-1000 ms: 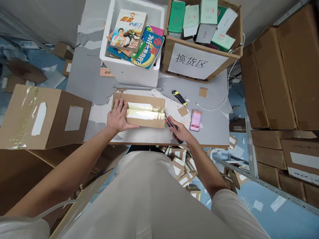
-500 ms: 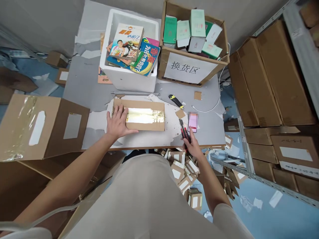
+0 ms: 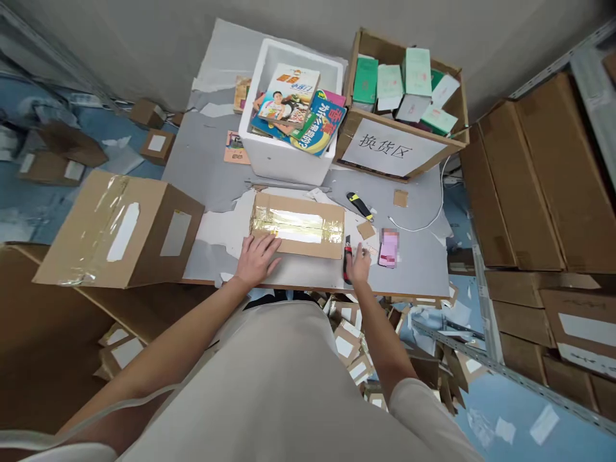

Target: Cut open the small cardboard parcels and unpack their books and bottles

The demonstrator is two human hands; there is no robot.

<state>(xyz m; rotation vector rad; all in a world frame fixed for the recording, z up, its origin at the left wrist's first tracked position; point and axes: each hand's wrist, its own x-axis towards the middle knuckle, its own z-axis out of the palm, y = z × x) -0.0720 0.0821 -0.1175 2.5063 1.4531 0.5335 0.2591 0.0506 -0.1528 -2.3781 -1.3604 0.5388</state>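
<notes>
A person's two bare hands work at a grey counter [image 3: 206, 151], seen from above. The left grip [image 3: 256, 262] has its fingers apart and slightly bent, the fingertips touching the near left edge of a long, low cardboard box [image 3: 299, 228]. The box lies just ahead and to the right of that grip, with glossy clear tape running lengthwise over a white label on its top.

The right grip [image 3: 359, 264] is off the box's near right corner. A red and black utility knife [image 3: 347, 258] is right against its thumb side, blade pointing away from the person; whether the fingers are clamped on the knife, I cannot tell. Just right of this grip lies a phone [image 3: 389, 248] with a pink screen. Ahead of it are a small cardboard scrap [image 3: 366, 230] and, farther on, a yellow and black cutter [image 3: 360, 206]. A white cable [image 3: 409, 230] curves away beyond the phone.

Well ahead of the left grip stands a white foam bin [image 3: 293, 162] of colourful books [image 3: 291, 96]. Well ahead of the right grip is an open carton [image 3: 344, 138] of green and white boxes [image 3: 416, 83]. A large taped carton [image 3: 120, 231] stands left of the left grip.
</notes>
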